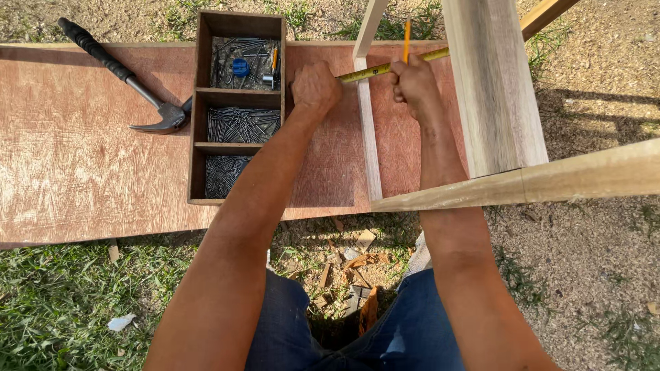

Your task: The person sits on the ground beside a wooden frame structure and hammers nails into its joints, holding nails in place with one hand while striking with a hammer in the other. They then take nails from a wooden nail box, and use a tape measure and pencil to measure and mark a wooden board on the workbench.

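Left hand (315,85): fist closed on the yellow tape measure (385,69), pinning it across the narrow wooden slat (368,130).
Right hand (414,81): clamped on an orange pencil (407,38), tip apparently at the tape.
Nearby: compartmented nail box (237,110); hammer (130,79) on the plywood board (82,158).

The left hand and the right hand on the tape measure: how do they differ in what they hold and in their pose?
The left hand is a closed fist pressing the yellow tape measure onto the thin wooden strip; the right hand grips an orange pencil upright, beside the same tape. The left hand lies nearer the nail box; the right hand is nearer the wide plank. Both are bare and closed.
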Demonstrator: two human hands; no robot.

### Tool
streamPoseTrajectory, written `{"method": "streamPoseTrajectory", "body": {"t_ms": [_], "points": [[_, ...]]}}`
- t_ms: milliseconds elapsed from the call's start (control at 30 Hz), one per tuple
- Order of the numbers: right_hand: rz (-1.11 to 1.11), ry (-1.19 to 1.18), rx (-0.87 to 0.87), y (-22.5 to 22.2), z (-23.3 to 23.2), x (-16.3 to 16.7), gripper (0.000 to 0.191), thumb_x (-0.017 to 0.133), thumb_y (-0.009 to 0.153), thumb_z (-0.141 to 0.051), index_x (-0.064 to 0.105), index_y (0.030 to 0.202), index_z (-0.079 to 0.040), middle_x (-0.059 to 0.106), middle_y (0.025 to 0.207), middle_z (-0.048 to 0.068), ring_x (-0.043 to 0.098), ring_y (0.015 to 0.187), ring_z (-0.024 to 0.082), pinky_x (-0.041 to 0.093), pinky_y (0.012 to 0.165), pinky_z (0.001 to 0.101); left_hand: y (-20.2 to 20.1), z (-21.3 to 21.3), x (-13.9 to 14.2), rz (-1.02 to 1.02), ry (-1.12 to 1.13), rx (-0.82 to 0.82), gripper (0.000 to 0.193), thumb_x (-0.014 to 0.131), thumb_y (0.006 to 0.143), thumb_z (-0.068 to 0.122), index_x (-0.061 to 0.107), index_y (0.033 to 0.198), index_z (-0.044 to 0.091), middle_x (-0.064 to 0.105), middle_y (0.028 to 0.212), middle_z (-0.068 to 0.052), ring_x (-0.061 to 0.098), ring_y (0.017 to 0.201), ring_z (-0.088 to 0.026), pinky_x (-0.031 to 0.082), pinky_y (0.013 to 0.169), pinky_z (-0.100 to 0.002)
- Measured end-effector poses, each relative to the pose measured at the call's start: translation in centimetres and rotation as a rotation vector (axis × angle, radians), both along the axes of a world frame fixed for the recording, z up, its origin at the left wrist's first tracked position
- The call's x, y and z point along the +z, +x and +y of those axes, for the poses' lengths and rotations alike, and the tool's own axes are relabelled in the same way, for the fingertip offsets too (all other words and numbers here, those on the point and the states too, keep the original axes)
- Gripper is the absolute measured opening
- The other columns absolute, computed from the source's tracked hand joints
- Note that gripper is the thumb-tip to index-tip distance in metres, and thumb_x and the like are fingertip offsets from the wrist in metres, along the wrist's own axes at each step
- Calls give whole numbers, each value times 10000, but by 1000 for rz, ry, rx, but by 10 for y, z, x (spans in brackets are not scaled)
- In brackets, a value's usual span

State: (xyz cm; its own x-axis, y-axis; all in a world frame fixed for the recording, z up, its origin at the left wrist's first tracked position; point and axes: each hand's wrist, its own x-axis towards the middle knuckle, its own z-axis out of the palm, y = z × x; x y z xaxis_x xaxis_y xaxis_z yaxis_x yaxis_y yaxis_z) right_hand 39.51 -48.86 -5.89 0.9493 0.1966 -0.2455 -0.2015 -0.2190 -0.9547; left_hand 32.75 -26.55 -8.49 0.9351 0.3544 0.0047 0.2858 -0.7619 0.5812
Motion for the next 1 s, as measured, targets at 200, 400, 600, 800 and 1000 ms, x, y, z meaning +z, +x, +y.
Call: {"method": "streamPoseTrajectory", "body": {"t_ms": [200, 400, 600, 800, 1000], "points": [[-421, -823, 320, -38, 30, 2, 271, 672, 1006, -250, 715, 1147, -22, 735, 1084, 214, 675, 984, 329, 521, 862, 441, -9, -19, -4, 60, 111, -98, 393, 673, 917, 354, 653, 1153, 40, 626, 1215, -207, 556, 1201, -435, 500, 894, -612], [-242, -857, 497, -68, 45, 30, 279, 769, 857, -184, 737, 1123, -106, 725, 991, 128, 692, 828, 220, 545, 716, 371, -29, -24, 5, 212, 133, -179, 474, 684, 912, 410, 621, 1201, 40, 592, 1237, -165, 533, 1235, -384, 525, 880, -582], [-239, -699, 561, -86, 50, 46, 200, 779, 842, -66, 787, 1027, 10, 748, 822, 108, 699, 681, 167, 564, 623, 331, -47, -33, 1, 79, 312, -183, 439, 718, 973, 318, 615, 1262, 4, 599, 1252, -226, 576, 1183, -427, 531, 921, -553], [-97, -361, 420, -82, 53, 46, 259, 839, 820, -92, 639, 969, -19, 721, 784, 128, 703, 622, 173, 589, 515, 328, -52, -15, 19, 169, 81, -25, 585, 764, 868, 363, 555, 1300, 29, 487, 1359, -173, 478, 1292, -394, 532, 920, -556], [-264, -600, 483, -91, 62, 40, 159, 804, 846, -116, 715, 937, -20, 747, 829, 100, 694, 659, 135, 552, 562, 300, -51, -13, 25, 126, 257, -71, 407, 733, 869, 367, 675, 1137, 66, 598, 1228, -172, 593, 1099, -380, 560, 779, -499]]}}
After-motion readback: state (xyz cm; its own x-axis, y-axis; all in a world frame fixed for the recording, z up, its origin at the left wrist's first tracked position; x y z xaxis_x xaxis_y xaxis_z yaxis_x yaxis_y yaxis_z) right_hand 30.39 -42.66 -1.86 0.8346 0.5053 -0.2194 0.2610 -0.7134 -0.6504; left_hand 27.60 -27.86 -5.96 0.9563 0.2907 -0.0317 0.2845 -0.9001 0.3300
